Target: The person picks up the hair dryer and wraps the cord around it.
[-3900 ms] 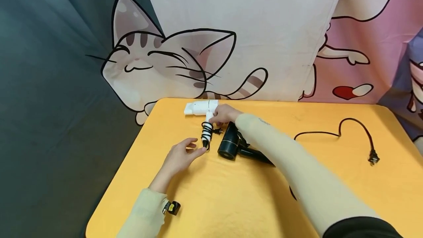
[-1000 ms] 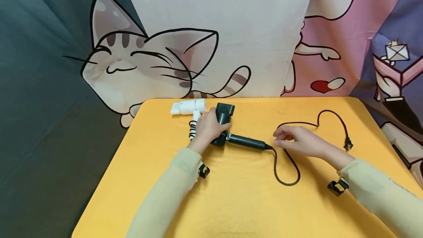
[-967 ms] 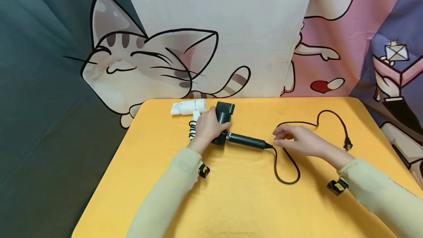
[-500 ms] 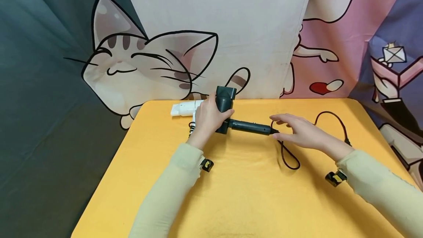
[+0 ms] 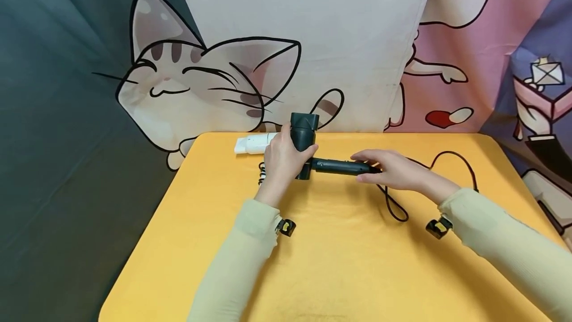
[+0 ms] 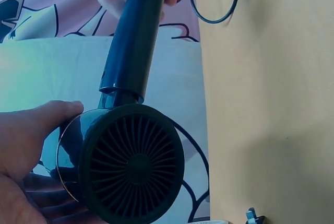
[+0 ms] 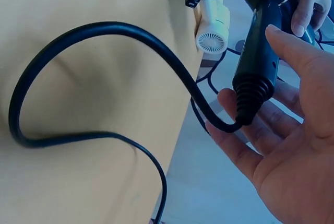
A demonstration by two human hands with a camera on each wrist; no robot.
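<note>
My left hand grips the black hair dryer by its head and holds it raised above the table. In the left wrist view, the round slotted grille faces the camera and the thumb lies along the head's side. My right hand is at the cord end of the handle. In the right wrist view its fingers extend behind the ribbed cord sleeve, the thumb apart on the near side. The black cord loops down from the handle.
A white hair dryer, its cord wound round its handle, lies at the table's back left, partly hidden by my left hand. The rest of the black cord runs across the yellow table's right side. Printed cloth hangs behind.
My left hand has taken hold of the black hair dryer by its head and lifted it off the table. My right hand has moved left to the handle's cord end.
</note>
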